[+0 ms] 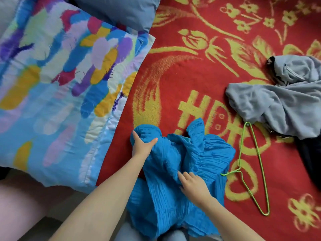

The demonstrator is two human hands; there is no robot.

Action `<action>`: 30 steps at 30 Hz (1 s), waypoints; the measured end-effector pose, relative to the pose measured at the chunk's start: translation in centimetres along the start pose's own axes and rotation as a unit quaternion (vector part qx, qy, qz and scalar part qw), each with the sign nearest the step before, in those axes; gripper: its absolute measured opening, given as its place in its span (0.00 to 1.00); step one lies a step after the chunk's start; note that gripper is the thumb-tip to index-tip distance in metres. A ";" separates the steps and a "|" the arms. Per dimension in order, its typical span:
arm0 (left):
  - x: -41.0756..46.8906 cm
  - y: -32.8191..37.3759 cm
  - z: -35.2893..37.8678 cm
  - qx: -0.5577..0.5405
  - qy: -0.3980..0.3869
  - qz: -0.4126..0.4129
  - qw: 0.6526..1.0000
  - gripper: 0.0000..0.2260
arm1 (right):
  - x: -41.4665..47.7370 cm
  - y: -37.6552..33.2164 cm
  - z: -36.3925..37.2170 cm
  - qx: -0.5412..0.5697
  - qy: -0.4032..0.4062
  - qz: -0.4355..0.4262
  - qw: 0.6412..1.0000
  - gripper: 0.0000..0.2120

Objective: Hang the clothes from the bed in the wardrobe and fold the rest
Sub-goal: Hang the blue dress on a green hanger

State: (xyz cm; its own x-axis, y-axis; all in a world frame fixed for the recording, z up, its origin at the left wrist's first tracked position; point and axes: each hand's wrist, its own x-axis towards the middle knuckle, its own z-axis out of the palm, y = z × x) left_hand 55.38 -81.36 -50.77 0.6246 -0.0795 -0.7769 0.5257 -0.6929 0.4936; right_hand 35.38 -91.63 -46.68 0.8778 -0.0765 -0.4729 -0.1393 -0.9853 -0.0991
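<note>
Blue garment (pixel 173 171) is gripped by your left hand (pixel 142 146) and pinched by your right hand (pixel 193 186), likely to straighten it for the hanger (pixel 239 169).

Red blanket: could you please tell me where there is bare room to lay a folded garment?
Free: the red blanket between the quilt and the grey garment, beyond the blue garment. Crowded: the near edge, with the blue garment and green hanger.

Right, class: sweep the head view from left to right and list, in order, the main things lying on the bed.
In order: feather-print quilt → crinkled blue garment → green wire hanger → grey garment. The red blanket runs beneath most of them, so it has no place in the order.
</note>
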 end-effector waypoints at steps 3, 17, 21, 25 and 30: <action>-1.8 -1.6 0.1 0.119 -0.049 0.031 0.991 0.31 | -1.3 -0.3 -0.2 0.036 -0.045 0.053 0.997 0.21; -10.7 -11.3 -3.7 0.080 0.051 0.147 0.985 0.02 | 6.4 4.2 -3.8 0.063 -0.127 0.233 0.962 0.17; -11.7 -10.6 -4.4 0.013 0.108 0.145 0.983 0.04 | 3.6 5.3 -3.7 0.187 -0.030 0.339 0.922 0.05; -12.5 -6.3 -5.7 -0.042 0.154 0.182 0.970 0.08 | 1.9 7.2 -8.2 0.469 0.141 0.380 0.785 0.16; -15.1 4.0 -9.2 -0.124 0.210 0.296 0.924 0.08 | -1.1 9.5 -20.0 0.593 0.330 0.297 0.671 0.18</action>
State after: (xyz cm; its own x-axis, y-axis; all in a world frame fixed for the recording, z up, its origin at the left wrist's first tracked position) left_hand 53.34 -76.31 -33.50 0.9864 -0.0711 -0.1482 0.1042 -0.4266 0.8984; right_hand 42.31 -103.97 -29.58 0.4627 -0.8395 -0.2847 -0.4780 0.0342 -0.8777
